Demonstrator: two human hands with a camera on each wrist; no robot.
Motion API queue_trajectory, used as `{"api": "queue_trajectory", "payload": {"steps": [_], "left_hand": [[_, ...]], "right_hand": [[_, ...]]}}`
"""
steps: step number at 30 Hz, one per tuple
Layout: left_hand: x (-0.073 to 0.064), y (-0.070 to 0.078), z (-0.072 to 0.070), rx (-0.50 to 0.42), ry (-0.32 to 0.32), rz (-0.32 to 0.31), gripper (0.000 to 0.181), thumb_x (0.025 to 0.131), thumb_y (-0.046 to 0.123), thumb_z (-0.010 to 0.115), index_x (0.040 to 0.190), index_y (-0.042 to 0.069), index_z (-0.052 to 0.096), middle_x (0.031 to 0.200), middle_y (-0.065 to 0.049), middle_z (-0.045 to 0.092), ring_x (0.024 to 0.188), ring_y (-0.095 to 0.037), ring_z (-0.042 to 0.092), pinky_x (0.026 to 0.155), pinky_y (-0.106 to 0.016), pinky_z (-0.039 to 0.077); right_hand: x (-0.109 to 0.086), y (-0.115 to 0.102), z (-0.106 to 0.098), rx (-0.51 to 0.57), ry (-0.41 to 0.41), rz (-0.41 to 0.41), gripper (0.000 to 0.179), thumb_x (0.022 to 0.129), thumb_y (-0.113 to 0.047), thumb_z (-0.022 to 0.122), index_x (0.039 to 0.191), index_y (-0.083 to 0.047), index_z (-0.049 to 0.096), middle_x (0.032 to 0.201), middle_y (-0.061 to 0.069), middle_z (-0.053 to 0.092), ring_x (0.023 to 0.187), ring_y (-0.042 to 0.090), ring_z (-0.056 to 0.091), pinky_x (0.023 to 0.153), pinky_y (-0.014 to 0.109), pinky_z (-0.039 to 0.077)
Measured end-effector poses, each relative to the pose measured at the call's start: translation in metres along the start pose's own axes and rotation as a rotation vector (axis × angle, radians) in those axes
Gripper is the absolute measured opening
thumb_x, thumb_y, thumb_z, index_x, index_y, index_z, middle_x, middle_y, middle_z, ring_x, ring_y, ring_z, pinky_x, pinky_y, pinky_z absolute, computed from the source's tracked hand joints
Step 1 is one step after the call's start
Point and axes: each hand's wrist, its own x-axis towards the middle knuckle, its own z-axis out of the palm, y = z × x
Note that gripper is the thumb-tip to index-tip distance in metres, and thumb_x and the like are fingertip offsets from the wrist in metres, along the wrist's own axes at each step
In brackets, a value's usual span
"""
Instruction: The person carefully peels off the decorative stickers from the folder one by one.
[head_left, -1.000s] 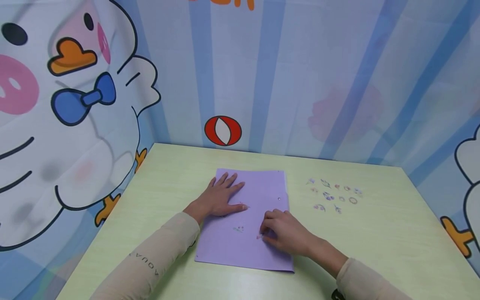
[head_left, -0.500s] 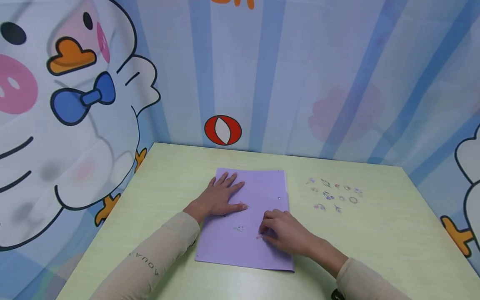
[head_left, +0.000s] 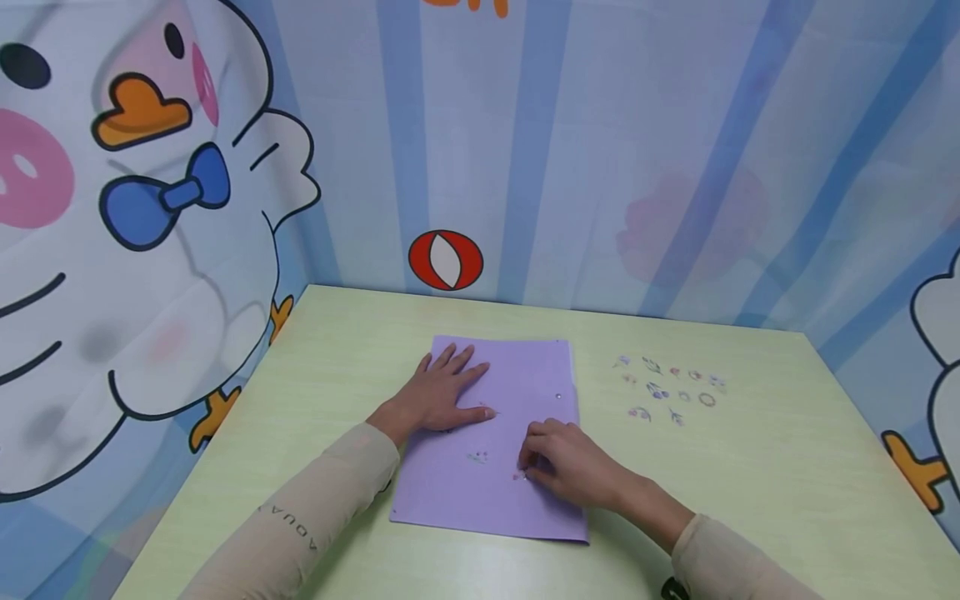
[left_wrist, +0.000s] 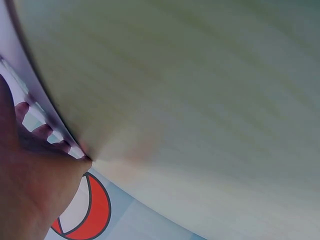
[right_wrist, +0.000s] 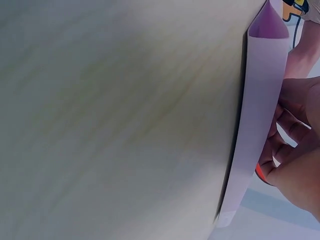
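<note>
A purple folder with a small round snap lies flat on the table. My left hand rests on its upper left part, fingers spread and straight. Curled fingers of my right hand are at the folder's lower right, thumb and fingertips together on a small pink sticker, partly hidden by them. A small green and dark flower sticker lies on the folder between the hands. Another small mark shows by the left thumb. In the right wrist view, the right hand bends over the folder's thick folded side.
Several small flower and wreath stickers lie spread on the pale wooden table, right of the folder. A printed cloth backdrop with a cartoon duck stands behind and beside the table.
The left hand stays still on the folder. My right fingertips shift very slightly around the pink sticker; otherwise the scene is the same.
</note>
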Motion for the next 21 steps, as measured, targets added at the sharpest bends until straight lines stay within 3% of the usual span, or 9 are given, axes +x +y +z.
{"api": "queue_trajectory", "payload": {"steps": [8, 21], "left_hand": [[-0.0002, 0.0, -0.0008, 0.003, -0.009, -0.005, 0.09, 0.097, 0.079, 0.048, 0.169, 0.028, 0.03, 0.178, -0.007, 0.014, 0.164, -0.036, 0.004, 0.128, -0.065, 0.008], [-0.0001, -0.0002, -0.0009, 0.001, -0.011, -0.003, 0.091, 0.096, 0.08, 0.047, 0.17, 0.029, 0.029, 0.178, -0.008, 0.013, 0.164, -0.036, 0.004, 0.128, -0.065, 0.008]], "right_hand": [[-0.0026, 0.0008, -0.0011, 0.008, -0.012, -0.021, 0.018, 0.093, -0.01, 0.081, 0.107, -0.021, 0.081, 0.101, -0.012, 0.066, 0.096, 0.009, 0.058, 0.087, 0.037, 0.05], [0.001, 0.0057, -0.0031, 0.112, -0.045, -0.023, 0.014, 0.094, -0.009, 0.08, 0.103, -0.019, 0.081, 0.099, -0.011, 0.066, 0.09, 0.01, 0.06, 0.083, 0.03, 0.052]]}}
